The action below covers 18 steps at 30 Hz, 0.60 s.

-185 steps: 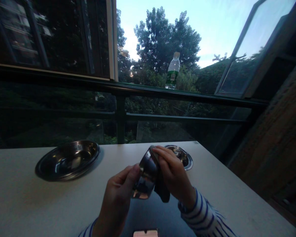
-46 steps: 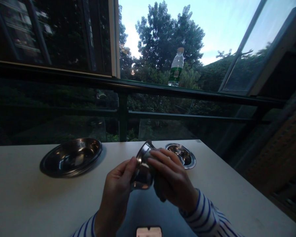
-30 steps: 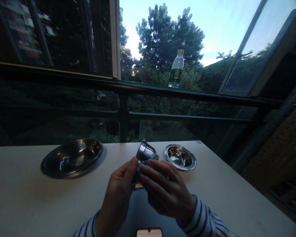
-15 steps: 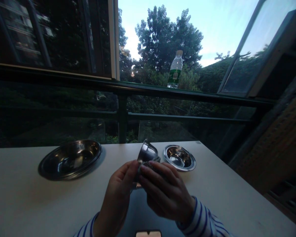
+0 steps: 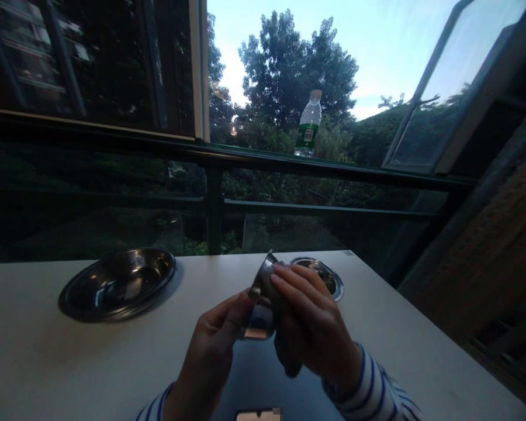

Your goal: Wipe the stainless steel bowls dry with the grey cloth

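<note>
My left hand [image 5: 213, 354] holds a small shiny steel cup [image 5: 260, 304] tilted on its side above the white table [image 5: 48, 356]. Its thumb and fingers pinch the cup's lower edge. My right hand [image 5: 311, 324] presses a dark cloth [image 5: 286, 354] against the cup's right side, with fingers curled over cloth and cup. The cloth hangs below that palm. Both sleeves are white with blue stripes.
A wide steel dish [image 5: 117, 284] lies on the table at the left. A small steel bowl [image 5: 324, 278] sits just behind my right hand. A plastic water bottle [image 5: 307, 124] stands on the dark railing [image 5: 333, 169]. A phone [image 5: 256, 414] shows at the bottom edge.
My right hand with the cloth has slid up from the cup's lower side to cover its right side. The cup has tilted a little and stays in my left hand.
</note>
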Available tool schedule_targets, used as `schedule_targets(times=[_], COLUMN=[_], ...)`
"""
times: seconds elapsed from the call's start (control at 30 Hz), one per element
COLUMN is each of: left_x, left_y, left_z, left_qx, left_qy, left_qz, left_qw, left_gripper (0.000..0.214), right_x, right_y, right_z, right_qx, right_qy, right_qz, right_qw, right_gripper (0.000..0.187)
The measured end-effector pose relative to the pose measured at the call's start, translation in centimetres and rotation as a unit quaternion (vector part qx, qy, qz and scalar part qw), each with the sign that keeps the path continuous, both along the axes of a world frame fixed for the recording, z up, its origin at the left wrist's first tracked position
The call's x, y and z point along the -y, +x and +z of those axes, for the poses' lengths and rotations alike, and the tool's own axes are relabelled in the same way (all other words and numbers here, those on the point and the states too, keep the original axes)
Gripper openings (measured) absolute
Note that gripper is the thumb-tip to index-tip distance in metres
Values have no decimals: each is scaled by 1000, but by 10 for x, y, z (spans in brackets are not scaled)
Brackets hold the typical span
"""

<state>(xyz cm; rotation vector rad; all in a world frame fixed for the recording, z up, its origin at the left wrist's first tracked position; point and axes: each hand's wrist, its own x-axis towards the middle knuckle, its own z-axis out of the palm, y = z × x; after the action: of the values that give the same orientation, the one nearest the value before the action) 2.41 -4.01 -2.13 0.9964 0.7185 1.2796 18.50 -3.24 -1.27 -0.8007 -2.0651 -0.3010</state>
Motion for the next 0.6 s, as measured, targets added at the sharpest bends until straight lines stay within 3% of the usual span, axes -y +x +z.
schedule_targets(times=[0.1,0.27,0.43,0.6], left_x=[0,3,4,7], left_y=[-1,3,5,7], left_z=[-1,0,1,4], left_qx=[4,-18,-13,-13], left_qy=[7,2,8,5], left_qz=[9,-13,27,4], left_qw=[1000,1000,1000,1000], left_gripper=[23,24,23,25], right_x=[2,0,5,-5], right_y=[-2,4,3,9], right_z=[0,7,8,6], right_qx=[66,-37,55,-95], right_qy=[25,-57,-28,-119], right_qz=[45,-5,45,-25], right_qw=[997,998,997,988], right_gripper=[43,38,40,33])
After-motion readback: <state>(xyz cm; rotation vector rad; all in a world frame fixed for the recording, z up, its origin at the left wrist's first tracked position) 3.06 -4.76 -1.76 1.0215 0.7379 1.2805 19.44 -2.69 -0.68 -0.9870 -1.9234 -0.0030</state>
